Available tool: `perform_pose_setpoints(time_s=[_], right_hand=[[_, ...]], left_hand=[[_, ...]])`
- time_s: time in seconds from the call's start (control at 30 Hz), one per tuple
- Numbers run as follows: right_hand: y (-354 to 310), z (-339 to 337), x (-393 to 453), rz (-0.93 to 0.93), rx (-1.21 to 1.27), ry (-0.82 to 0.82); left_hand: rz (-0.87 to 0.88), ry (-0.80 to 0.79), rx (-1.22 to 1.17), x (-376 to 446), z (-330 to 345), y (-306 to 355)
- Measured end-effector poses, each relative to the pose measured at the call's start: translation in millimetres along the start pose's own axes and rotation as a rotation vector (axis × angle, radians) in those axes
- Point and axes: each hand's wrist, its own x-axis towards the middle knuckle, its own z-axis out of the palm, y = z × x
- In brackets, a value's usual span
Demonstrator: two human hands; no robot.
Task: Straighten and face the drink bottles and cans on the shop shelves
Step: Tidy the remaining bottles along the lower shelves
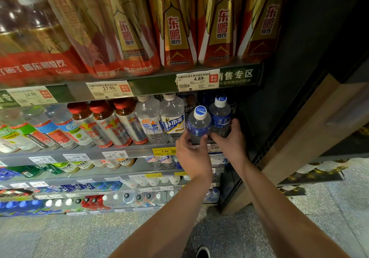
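Bottles at the right end of the second shelf (139,154) were being faced: left hand (192,154) cupped the front blue-labelled bottle (198,126), right hand (231,138) wrapped its neighbour (220,114). Next, probably, turning both labels outward, flush with the edge.

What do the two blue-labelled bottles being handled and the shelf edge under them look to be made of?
Blue-labelled bottles: clear plastic, likely; see-through, glossy film labels, white caps. Shelf edge: grey, smooth, probably painted metal or plastic; unclear which.
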Motion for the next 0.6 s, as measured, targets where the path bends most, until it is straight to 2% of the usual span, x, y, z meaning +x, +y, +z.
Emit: perform_pose_setpoints(time_s=[0.13, 0.23, 0.47, 0.6], right_hand=[[1.5, 2.5, -0.7, -0.013, 0.012, 0.008], [0.8, 4.1, -2.0, -0.011, 0.027, 0.014], [-2.5, -0.1, -5.6, -0.011, 0.042, -0.002], [-0.2, 2.8, -15.6, -0.032, 0.029, 0.018]], left_hand=[[-0.145, -0.005, -0.042, 11.3, -2.1, 3.5], [-0.181, -0.024, -0.075, 17.6, -4.2, 2.9], [-0.141, -0.081, -0.091, 22.1, -16.3, -5.8], [-0.014, -0.267, 0.007, 27.0, -31.4, -13.1]])
